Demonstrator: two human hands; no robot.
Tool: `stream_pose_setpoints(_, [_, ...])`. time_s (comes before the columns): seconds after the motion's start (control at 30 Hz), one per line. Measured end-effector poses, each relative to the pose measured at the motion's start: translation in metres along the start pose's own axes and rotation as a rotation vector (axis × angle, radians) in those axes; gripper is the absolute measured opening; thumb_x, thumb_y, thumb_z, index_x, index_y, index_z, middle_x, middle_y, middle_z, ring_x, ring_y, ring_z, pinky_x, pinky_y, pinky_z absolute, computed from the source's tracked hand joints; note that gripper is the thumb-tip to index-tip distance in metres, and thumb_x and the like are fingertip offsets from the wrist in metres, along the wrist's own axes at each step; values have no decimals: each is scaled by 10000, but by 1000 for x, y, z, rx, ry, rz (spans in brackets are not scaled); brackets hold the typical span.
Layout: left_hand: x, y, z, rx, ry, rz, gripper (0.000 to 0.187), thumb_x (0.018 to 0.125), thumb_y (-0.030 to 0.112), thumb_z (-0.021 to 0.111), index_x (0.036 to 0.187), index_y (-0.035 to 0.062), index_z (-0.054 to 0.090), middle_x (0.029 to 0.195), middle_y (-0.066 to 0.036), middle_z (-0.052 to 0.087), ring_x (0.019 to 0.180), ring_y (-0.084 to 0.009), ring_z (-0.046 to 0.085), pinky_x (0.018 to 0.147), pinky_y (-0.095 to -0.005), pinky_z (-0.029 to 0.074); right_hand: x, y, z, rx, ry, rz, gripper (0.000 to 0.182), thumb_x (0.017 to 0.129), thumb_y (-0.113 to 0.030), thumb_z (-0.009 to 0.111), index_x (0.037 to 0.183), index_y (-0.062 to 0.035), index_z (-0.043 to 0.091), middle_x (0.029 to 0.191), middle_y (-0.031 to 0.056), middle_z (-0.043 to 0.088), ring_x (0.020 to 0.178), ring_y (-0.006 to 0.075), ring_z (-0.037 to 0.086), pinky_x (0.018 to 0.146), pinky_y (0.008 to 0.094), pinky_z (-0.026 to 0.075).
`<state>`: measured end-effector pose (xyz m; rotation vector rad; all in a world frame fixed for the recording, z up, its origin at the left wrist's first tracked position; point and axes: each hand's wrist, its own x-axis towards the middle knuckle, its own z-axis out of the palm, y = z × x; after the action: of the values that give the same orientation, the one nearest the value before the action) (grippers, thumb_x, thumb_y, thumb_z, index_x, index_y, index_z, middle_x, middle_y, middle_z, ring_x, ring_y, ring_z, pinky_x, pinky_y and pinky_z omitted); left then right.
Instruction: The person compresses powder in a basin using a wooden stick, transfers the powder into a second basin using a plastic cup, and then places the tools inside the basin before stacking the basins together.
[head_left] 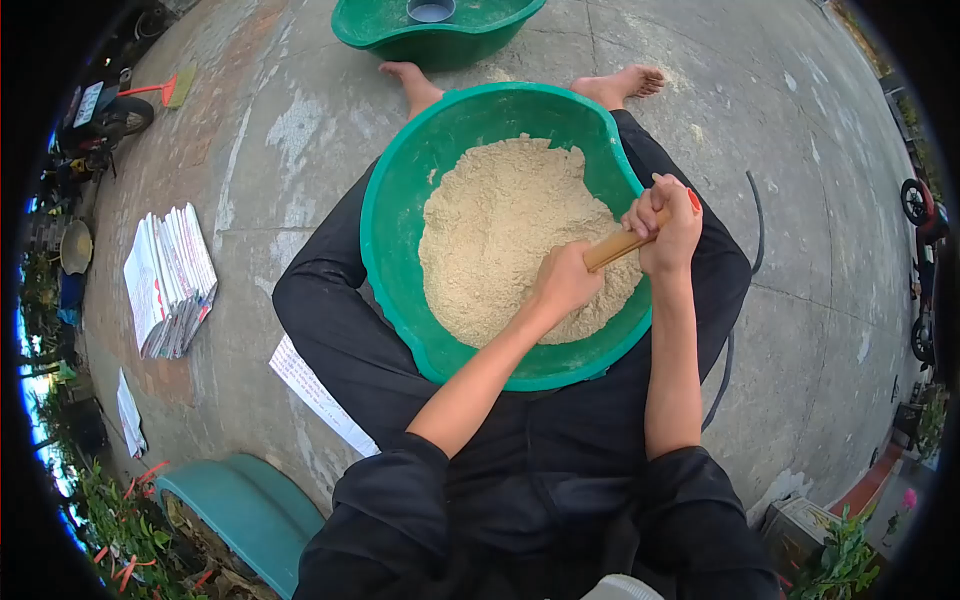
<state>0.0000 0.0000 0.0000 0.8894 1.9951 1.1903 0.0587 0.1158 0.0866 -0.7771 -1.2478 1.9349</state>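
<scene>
A wide green basin (pixel 385 270) rests between my legs with a heap of pale, coarse powder (pixel 495 225) inside. Over the right part of the powder, a tan stick-like piece (pixel 612 248) with a red end slants up to the right. My left hand (pixel 568 278) is closed round its lower left end, low over the powder. Near the basin's right rim, my right hand (pixel 668 222) wraps round the upper end. The lower tip of the piece, if any, is hidden by my left hand.
Ahead is another green basin (pixel 440 45) holding a small grey bowl (pixel 431 11). A stack of folded paper (pixel 172 280) lies at left, a printed sheet (pixel 318 395) by my left thigh. A dark hose (pixel 759 225) runs at right. A teal planter (pixel 240 510) stands lower left.
</scene>
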Motion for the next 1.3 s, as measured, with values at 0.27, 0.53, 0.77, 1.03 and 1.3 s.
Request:
stream_pose_setpoints(0.27, [-20,66,23,-38,-23,667,249,821,128,686,699,43,486,651,-139,567,669,-356,583,625,-439,431,-126,-74,-13,-78,-25,-621,221,911,-161,424,711,-127,336,499,7,362,441,108,355,544,306,393])
stream_pose_setpoints(0.53, [47,-16,33,59,1,638,256,815,148,708,719,31,502,660,-170,592,635,-374,604,573,-456,454,-74,20,-34,-88,-45,-582,181,891,-53,515,743,-47,412,620,66,477,567,157,465,703,358,465])
stream_pose_setpoints(0.77, [-9,-19,-14,512,-154,205,219,799,165,700,750,21,542,736,-220,643,710,-421,635,609,-497,480,-73,23,-46,238,37,-87,166,925,-142,452,777,-96,393,634,41,425,647,172,482,834,400,435])
stream_pose_setpoints(1.03, [-25,82,25,-141,-6,800,297,845,156,703,701,72,457,614,-96,518,601,-321,532,598,-406,395,-152,-91,0,-216,-75,-726,202,898,-96,538,760,-53,398,564,74,492,504,167,494,584,384,489])
stream_pose_setpoints(1.3, [-5,-18,20,187,-103,352,153,721,139,711,742,38,598,711,-197,648,719,-399,659,606,-484,513,-82,12,-44,20,-38,-348,223,961,-154,450,761,-105,365,587,13,373,559,130,390,704,339,420])
